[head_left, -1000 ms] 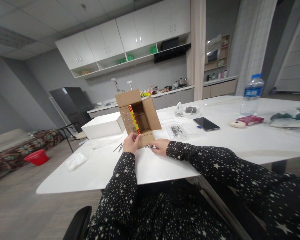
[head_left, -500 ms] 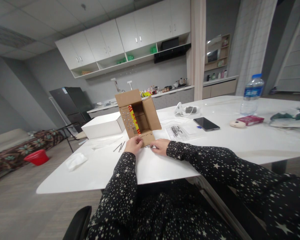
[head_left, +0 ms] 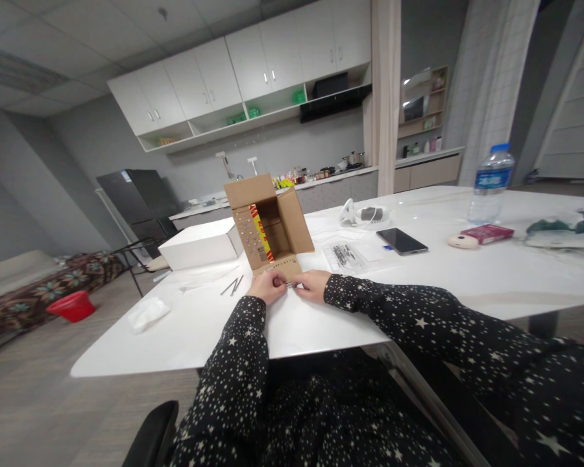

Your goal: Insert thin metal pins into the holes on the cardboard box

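Note:
A brown cardboard box (head_left: 272,220) stands open on the white table (head_left: 418,285), its flaps studded with small metal pieces and a yellow and red sheet inside. My left hand (head_left: 268,287) and my right hand (head_left: 312,285) meet just in front of the box's near flap. Their fingertips pinch a small metal piece (head_left: 289,284) between them. Both sleeves are black with white stars.
A white flat box (head_left: 202,243) lies left of the cardboard box, with loose metal rods (head_left: 232,285) near it. A clear bag of parts (head_left: 345,256), a phone (head_left: 401,240), a water bottle (head_left: 489,184) and a red packet (head_left: 486,233) lie to the right. Crumpled tissue (head_left: 146,314) is at left.
My left hand has come off the box's near flap and slid right to join my right hand at the small metal piece. The box has not moved.

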